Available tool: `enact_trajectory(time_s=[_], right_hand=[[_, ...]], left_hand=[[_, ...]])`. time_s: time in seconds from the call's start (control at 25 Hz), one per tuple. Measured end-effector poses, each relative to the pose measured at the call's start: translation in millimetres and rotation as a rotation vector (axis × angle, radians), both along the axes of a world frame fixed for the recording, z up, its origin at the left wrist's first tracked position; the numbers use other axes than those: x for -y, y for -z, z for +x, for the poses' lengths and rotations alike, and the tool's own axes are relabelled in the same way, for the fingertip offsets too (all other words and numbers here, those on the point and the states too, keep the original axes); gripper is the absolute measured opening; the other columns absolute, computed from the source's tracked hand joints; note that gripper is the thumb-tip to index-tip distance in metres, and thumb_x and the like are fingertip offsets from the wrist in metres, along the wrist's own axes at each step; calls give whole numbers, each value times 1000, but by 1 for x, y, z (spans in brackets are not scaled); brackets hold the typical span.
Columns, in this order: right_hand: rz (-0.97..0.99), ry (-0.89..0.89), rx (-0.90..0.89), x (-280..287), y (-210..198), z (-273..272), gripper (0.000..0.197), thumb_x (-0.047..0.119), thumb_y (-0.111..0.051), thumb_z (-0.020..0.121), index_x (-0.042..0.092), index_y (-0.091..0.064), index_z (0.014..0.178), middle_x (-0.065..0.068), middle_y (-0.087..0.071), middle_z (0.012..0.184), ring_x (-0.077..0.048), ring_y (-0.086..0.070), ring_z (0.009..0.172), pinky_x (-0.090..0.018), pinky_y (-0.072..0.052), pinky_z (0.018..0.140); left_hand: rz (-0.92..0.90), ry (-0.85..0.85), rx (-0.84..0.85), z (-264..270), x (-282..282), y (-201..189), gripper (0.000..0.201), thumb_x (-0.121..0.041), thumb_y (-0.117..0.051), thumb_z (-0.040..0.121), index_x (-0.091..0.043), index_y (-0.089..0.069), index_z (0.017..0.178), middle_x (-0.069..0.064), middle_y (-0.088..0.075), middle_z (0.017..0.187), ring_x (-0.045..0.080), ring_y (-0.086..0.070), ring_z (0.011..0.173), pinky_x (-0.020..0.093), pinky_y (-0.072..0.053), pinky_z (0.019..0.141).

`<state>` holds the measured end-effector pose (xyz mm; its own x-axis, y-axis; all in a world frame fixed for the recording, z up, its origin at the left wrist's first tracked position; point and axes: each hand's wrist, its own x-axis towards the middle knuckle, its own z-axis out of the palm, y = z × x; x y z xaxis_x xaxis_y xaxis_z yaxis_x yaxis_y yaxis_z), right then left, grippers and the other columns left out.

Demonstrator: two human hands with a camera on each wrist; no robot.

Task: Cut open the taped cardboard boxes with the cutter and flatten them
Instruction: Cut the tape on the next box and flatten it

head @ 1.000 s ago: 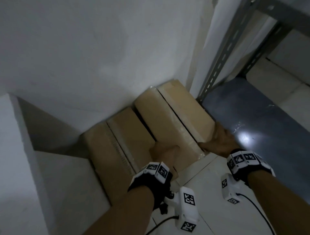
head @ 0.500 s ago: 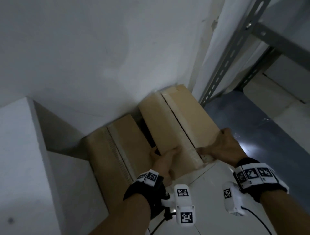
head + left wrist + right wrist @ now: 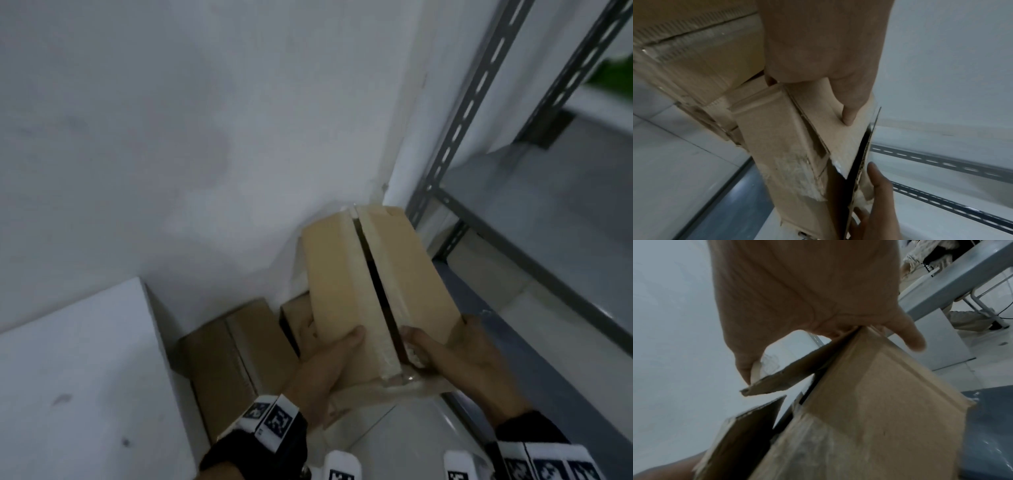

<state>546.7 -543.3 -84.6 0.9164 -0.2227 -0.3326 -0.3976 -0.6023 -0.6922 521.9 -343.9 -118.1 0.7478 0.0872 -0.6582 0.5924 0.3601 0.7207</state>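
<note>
Held box: a brown cardboard box [image 3: 383, 281] was up off the floor in the corner, tilted, its far end near the wall and its near end in both hands.
Top of held box: the two top flaps stood slightly apart along a dark slit down the middle; pale tape remnants lay along the cut edges.
Contents of held box: the slit showed only darkness, so what was inside could not be told.
Left hand: the left hand [image 3: 322, 370] gripped the near left corner, thumb lying on the left top flap and fingers [image 3: 849, 104] wrapped round the side.
Right hand: the right hand [image 3: 455, 353] gripped the near right corner, fingers curled over the edge of the right flap, thumb [image 3: 745, 368] pinching the flap's rim.
Near end of held box: crumpled clear tape [image 3: 795, 175] clung to the end face.
Second box: another cardboard box [image 3: 226, 363] lay on the floor against the wall, below and left of the held one, its top seam showing as a line; whether it was cut through could not be told.
Shelf: a grey metal shelf [image 3: 534, 240] stood just to the right.
White block: a white block [image 3: 78, 377] sat at the left, beside the floor box.
</note>
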Motion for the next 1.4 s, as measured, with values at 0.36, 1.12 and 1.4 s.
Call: enact_trajectory(time_s=[0.36,1.12,1.4], right_hand=[[220,-145,118,-83,-154,-97,52,69,-74,67,31,-60,101,16,-64,95,1,-59,84,-17,-49,71],[276,-736,-151,-362,-131,-343,66,54,-73,82,19,-42,129,1,-55,122,-21,-57,108,-32,-51,88],[216,-791,-125,-364,-106,-366,63,45,-77,82,21,-36,124,-3,-56,124,-19,-58,103,-23,-49,77]], left_hand=[[215,4,162,-110,-100,-155,100,-46,-80,76,-40,-19,154,-11,-46,143,12,-50,110,28,-43,97],[476,-391,129,-467,-365,-167,38,-16,-73,89,-45,-52,102,-30,-59,100,-8,-60,91,10,-51,65],[486,-522,123,-502,-360,-120,57,-17,-78,84,-43,-48,125,-23,-59,119,-1,-59,104,19,-54,74]])
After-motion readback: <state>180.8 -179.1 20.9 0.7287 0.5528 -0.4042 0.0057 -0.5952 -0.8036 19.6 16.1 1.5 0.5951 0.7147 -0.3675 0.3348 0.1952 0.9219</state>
